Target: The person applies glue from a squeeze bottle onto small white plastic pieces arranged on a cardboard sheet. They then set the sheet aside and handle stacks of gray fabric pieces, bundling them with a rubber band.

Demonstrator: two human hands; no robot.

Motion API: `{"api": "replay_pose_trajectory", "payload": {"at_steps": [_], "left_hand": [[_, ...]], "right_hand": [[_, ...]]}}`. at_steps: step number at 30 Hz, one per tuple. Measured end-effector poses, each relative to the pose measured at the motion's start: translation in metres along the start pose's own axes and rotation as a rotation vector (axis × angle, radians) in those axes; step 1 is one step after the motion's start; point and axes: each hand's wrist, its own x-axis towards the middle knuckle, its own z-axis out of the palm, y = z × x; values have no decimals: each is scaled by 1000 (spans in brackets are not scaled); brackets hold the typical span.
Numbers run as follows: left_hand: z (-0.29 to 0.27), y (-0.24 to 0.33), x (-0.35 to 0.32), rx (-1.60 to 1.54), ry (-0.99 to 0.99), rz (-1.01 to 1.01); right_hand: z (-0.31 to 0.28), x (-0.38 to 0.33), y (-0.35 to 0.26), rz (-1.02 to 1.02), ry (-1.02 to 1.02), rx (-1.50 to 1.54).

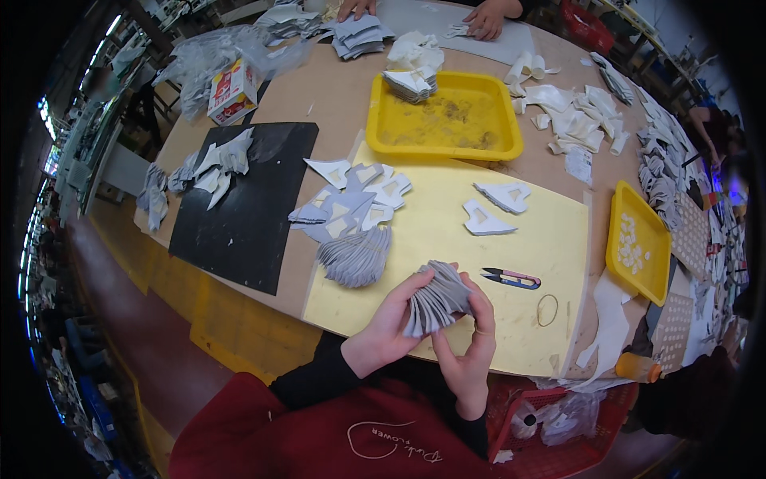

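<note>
Between my two hands is a fanned stack of grey fabric pieces [437, 298], held above the near edge of a yellow sheet. My left hand [386, 326] grips the stack from its left side, thumb along the top. On the other side, my right hand [471, 347] has its fingers and thumb around the right end. A second fanned grey stack [356, 257] lies just left of them. Behind it spreads a loose pile of grey and white cut pieces [351, 199]. Two more cut pieces [490, 219] lie apart to the right. Thread snips [511, 278] and a rubber band [547, 310] rest on the yellow sheet [550, 231].
A yellow tray [447, 120] stands behind, with a black board [263, 191] at left. At right is a smaller yellow tray [638, 243] of small white pieces. A red basket [558, 439] sits below the table edge. Across the table, another person's hands [483, 19] handle pieces.
</note>
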Motion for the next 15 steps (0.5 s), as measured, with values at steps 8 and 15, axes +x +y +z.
{"api": "replay_pose_trajectory", "payload": {"at_steps": [8, 15], "left_hand": [[-4, -12, 13, 1096, -13, 700], [-15, 19, -9, 2064, -402, 572]], "right_hand": [[-26, 19, -16, 8, -217, -396], [-18, 8, 1, 99, -265, -455]]}}
